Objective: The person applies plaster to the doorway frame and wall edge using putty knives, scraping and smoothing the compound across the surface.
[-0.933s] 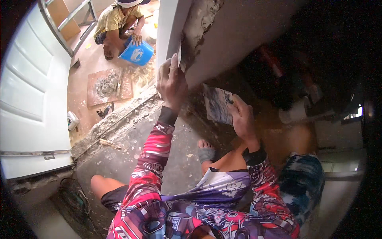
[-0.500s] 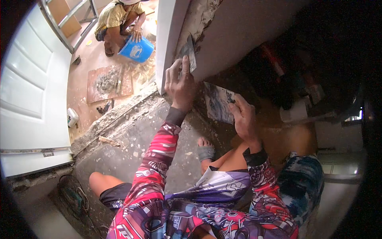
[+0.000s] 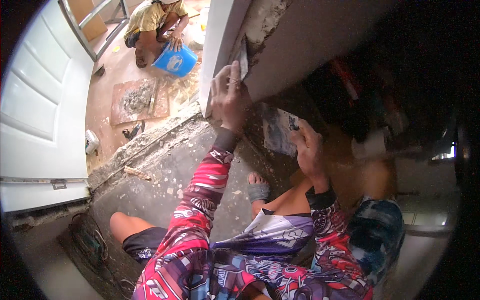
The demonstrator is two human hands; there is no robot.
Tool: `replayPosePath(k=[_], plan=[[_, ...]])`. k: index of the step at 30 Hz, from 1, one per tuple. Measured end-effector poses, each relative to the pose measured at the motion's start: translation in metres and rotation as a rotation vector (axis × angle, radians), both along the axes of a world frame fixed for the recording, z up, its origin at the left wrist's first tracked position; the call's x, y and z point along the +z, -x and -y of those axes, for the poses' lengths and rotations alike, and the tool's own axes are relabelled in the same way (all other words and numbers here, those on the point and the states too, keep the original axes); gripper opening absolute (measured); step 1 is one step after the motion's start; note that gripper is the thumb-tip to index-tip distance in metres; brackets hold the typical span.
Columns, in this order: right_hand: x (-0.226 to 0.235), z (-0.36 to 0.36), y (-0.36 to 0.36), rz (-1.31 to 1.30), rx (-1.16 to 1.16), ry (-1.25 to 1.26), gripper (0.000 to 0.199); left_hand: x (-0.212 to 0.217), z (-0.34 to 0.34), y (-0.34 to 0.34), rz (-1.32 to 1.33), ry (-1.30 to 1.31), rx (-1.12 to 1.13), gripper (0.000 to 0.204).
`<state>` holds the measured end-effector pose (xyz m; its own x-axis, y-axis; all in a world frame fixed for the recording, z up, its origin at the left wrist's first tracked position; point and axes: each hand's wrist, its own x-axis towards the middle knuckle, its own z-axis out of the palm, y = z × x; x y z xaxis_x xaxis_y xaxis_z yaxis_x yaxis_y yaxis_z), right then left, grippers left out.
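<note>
My left hand (image 3: 229,97) is closed around a putty knife (image 3: 243,61), its blade seen nearly edge-on against the rough strip of wall (image 3: 264,24) beside the white door frame (image 3: 220,42). The handle is hidden in my palm. Lower and to the right, my right hand (image 3: 311,152) grips the edge of a flat rectangular scraper blade (image 3: 278,131) smeared with grey filler. This blade stays apart from the wall. My thumb lies over its right side.
A white panelled door (image 3: 45,100) stands at the left. Beyond the broken concrete threshold (image 3: 145,135), a crouching person (image 3: 155,25) holds a blue bucket (image 3: 176,60). Near them lies a board (image 3: 120,112) with a mortar heap (image 3: 137,99). A wood scrap (image 3: 137,173) lies on the floor.
The putty knife has turned from showing its face to nearly edge-on against the wall strip, with my left hand slightly higher. My right hand and its scraper have shifted slightly.
</note>
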<state>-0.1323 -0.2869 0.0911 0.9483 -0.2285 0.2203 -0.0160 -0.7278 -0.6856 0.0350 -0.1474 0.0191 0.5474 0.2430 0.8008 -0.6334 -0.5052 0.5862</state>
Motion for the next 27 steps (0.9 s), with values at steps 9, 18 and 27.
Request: replayPosePath(k=[9, 18, 27], plan=[[0.01, -0.003, 0.0, -0.144, 0.019, 0.264, 0.027, -0.007, -0.026, 0.073, 0.018, -0.04, -0.293, 0.052], [-0.028, 0.019, -0.008, -0.29, -0.015, 0.133, 0.031, -0.133, -0.232, 0.142, -0.621, -0.27, -0.585, 0.024], [-0.037, -0.003, -0.009, -0.459, -0.085, -0.283, 0.032, -0.167, -0.326, 0.127, -0.83, -0.362, -0.578, 0.021]])
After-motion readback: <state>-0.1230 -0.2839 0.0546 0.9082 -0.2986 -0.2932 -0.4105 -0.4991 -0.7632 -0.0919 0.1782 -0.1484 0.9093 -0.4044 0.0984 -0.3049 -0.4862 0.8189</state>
